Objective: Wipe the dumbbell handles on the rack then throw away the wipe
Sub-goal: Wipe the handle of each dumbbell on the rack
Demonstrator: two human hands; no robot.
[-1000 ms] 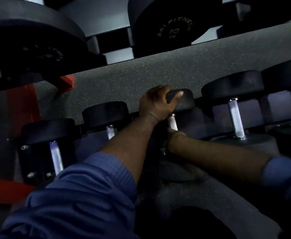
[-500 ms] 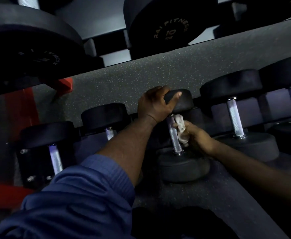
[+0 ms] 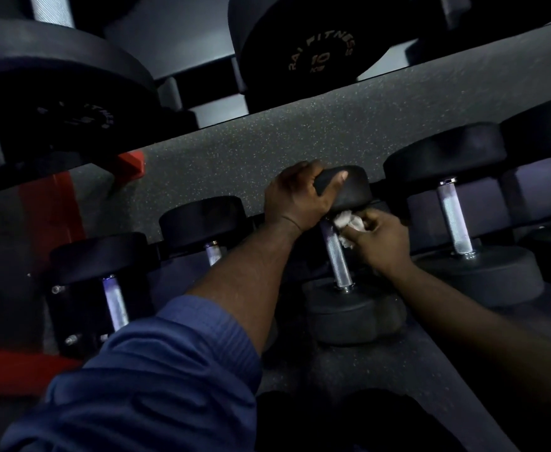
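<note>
Currently on view, item by item.

Rack (image 3: 267,141): a dark speckled shelf panel runs across the middle, with a red frame member (image 3: 49,216) at the left. Two tiers show.

Dumbbell (image 3: 349,316): black and round-headed, in the middle of the lower tier. One head faces the viewer and the other lies up against the back of the tier. Its handle (image 3: 336,262) is knurled metal, bare along the lower part.

Left hand (image 3: 300,195): clasps the far head of that dumbbell, thumb laid across the top and fingers curled round the left side. A blue sleeve (image 3: 153,370) covers the arm from mid-forearm up.

Right hand (image 3: 380,244): fingers are bunched round the wipe and press it to the handle.

Wipe (image 3: 346,223): white and crumpled, at the upper end of the handle, just under the far head and touching the metal.

Right-hand neighbour (image 3: 453,223): a dumbbell of the same pattern with larger heads, just beside the first, its handle uncovered.

Near-left neighbour (image 3: 212,252): mostly hidden behind the left forearm; only a short length of handle shows.

Far-left neighbour (image 3: 114,301): its handle is fully visible.

Lettered head (image 3: 316,57): on the upper tier above the hands, it reads "RAI FITNESS 10 KG".

Dim head (image 3: 55,86): on the upper tier at the left, large, its lettering too dark to read.
</note>
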